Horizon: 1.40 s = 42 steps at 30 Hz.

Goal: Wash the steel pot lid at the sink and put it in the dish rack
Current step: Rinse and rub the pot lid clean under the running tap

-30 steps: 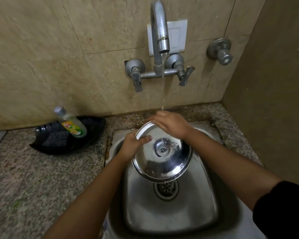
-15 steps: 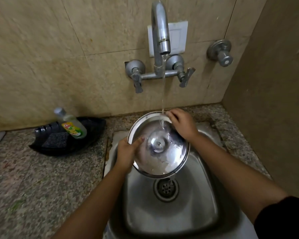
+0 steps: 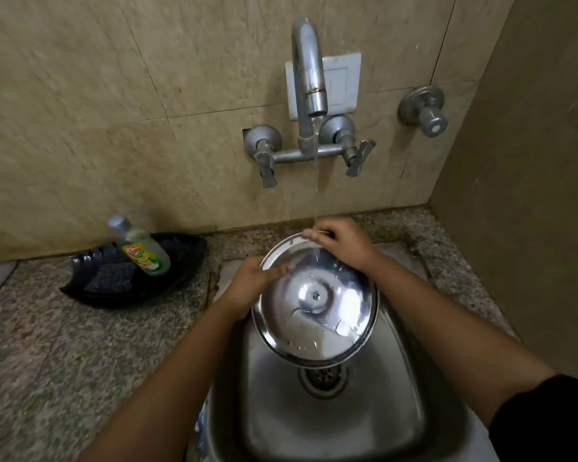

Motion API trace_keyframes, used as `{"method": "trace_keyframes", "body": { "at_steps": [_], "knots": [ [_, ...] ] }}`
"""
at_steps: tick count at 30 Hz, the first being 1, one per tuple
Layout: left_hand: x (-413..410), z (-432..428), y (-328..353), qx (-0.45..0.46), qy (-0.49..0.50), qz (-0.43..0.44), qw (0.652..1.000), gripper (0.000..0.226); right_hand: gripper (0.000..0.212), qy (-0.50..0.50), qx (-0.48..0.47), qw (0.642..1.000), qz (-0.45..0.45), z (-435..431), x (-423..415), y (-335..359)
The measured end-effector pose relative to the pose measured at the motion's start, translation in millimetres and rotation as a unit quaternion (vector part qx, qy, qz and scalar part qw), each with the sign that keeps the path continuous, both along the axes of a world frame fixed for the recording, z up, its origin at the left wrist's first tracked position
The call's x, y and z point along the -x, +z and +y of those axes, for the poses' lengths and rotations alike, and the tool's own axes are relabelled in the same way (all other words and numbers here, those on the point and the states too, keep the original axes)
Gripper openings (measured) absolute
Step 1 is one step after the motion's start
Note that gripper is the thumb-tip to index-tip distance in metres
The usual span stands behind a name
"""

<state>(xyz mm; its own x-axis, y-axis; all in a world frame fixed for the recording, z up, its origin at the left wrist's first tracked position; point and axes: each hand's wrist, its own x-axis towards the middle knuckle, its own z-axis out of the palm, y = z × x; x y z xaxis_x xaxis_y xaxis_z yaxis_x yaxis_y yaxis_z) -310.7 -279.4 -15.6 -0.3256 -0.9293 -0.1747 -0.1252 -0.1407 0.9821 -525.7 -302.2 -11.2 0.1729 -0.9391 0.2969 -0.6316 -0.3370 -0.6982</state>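
Over the steel sink (image 3: 317,425), through the one head view I get, I see the steel pot lid (image 3: 316,305) held tilted above the basin, its hollow underside turned up toward the camera and its lower edge hanging just above the drain (image 3: 324,378). My left hand (image 3: 251,288) is closed on the lid's left rim, thumb lying across the inner face and fingers hidden behind it. My right hand (image 3: 342,243) is curled over the lid's far rim, at the side of the sink nearest the wall, fingertips pinching the edge. Water (image 3: 315,181) runs in a thin stream from the wall tap (image 3: 309,85) above the sink and lands right at those right-hand fingers, spreading onto the lid's upper part; drops show across its inner face. Left of the sink, on the speckled counter (image 3: 47,345), a black tray (image 3: 127,271) holds a dish soap bottle (image 3: 141,248) lying slanted against its back edge and a dark scrub pad (image 3: 109,276) just beside the bottle. No dish rack shows in this view.
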Motion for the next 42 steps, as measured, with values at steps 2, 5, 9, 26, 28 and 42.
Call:
{"method": "trace_keyframes", "body": {
  "at_steps": [2, 5, 9, 26, 28, 42],
  "knots": [
    [-7, 2, -6, -0.029, 0.038, 0.028, 0.998, 0.008, 0.031, -0.057, -0.015, 0.997, -0.047, 4, 14, -4],
    [1, 1, -4, -0.01, 0.015, 0.02, 1.0, 0.01, 0.028, -0.014, 0.015, 0.999, 0.045, 7, -4, 6],
    [19, 6, -1, 0.067, -0.007, -0.005, 0.998, 0.019, 0.028, 0.11, 0.068, 0.978, 0.165, 6, -37, 20],
    [-10, 4, -33, -0.076, 0.058, 0.024, 0.995, 0.037, 0.027, -0.117, 0.038, 0.985, 0.12, 17, -12, -11],
    [-14, 12, -45, -0.104, 0.132, 0.067, 0.984, 0.043, 0.027, -0.229, 0.033, 0.956, 0.178, 34, -4, -34],
    [8, 10, -51, -0.139, 0.213, 0.112, 0.961, 0.063, 0.069, 0.093, 0.023, 0.938, 0.334, 91, -36, -81]
  ]
}}
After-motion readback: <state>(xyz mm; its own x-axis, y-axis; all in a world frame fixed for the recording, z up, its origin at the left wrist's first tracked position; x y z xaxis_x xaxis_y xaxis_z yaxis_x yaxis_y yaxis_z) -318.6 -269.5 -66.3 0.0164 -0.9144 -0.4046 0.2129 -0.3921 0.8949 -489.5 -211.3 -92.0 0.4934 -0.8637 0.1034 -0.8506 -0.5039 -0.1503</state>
